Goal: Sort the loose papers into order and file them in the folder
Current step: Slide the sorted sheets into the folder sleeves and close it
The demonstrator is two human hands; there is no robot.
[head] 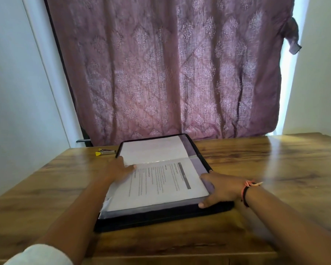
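A dark zip folder [157,217] lies open on the wooden table [275,169], its far half tilted up a little. A printed paper [161,186] with a dark header bar lies on top of the near half, inside clear sleeves. A paler sheet [153,150] fills the far half. My left hand [120,169] rests flat on the left edge of the pages near the fold, fingers straight. My right hand [221,189] lies on the folder's right edge, thumb over the near corner and fingers spread along the purple sleeve.
A small yellow-tipped pen-like item [104,152] lies on the table just left of the folder's far corner. A purple patterned curtain [170,69] hangs behind the table. White walls stand to either side.
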